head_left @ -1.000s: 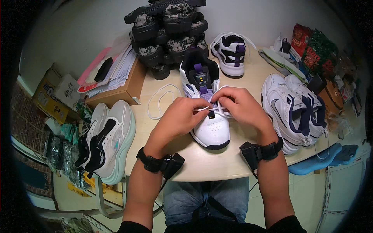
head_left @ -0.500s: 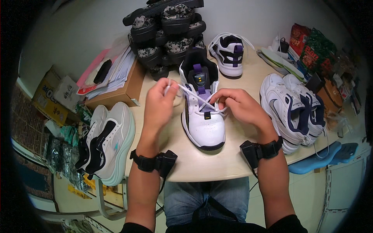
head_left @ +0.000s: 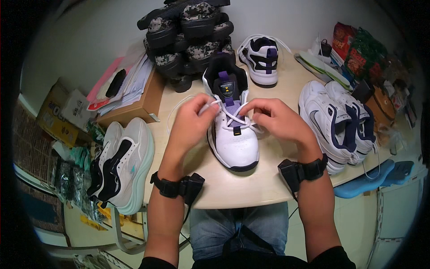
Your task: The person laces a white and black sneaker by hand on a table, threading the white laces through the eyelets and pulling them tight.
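A white sneaker [head_left: 240, 149] with a purple tongue and black lining stands on the table in front of me, its toe pointing at me. White shoelace [head_left: 236, 117] crosses over the lower part of its tongue. At the sneaker's left side my left hand [head_left: 193, 120] is closed, pinching the lace between thumb and fingertips; a loose loop of it trails behind the hand. My right hand [head_left: 278, 117] is closed too, its thumb and index finger pinching the lace at the right row of eyelets. The fingertips partly hide the eyelets on both sides.
Behind stands the matching sneaker [head_left: 264, 65], heel toward me. Stacked camouflage shoes [head_left: 192, 40] and a cardboard box [head_left: 142, 104] of papers are at the back left. White sneaker pairs flank me, one left [head_left: 134, 161], one right [head_left: 329, 127]. Bags [head_left: 365, 54] lie far right.
My left hand has moved slightly down and right, closer to the sneaker, and the lace stretched between the hands has slackened. My right hand has barely moved.
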Action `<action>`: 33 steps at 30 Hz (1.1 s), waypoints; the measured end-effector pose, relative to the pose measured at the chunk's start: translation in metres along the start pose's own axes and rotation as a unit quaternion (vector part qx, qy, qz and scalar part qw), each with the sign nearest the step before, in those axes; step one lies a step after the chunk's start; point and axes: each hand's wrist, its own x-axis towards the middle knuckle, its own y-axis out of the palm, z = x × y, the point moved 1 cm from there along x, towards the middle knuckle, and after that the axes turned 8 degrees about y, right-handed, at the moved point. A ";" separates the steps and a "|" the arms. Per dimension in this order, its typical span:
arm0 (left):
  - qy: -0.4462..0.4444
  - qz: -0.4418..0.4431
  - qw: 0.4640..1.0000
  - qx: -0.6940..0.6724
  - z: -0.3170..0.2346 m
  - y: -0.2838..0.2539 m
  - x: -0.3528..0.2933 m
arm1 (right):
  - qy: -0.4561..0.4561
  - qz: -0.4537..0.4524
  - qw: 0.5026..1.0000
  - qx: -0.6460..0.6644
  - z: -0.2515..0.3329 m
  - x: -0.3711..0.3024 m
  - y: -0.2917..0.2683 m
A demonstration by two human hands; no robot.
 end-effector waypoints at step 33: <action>0.118 -0.136 0.984 -0.006 0.002 -0.006 -0.003 | -0.119 -0.005 0.988 -0.103 0.004 -0.001 0.009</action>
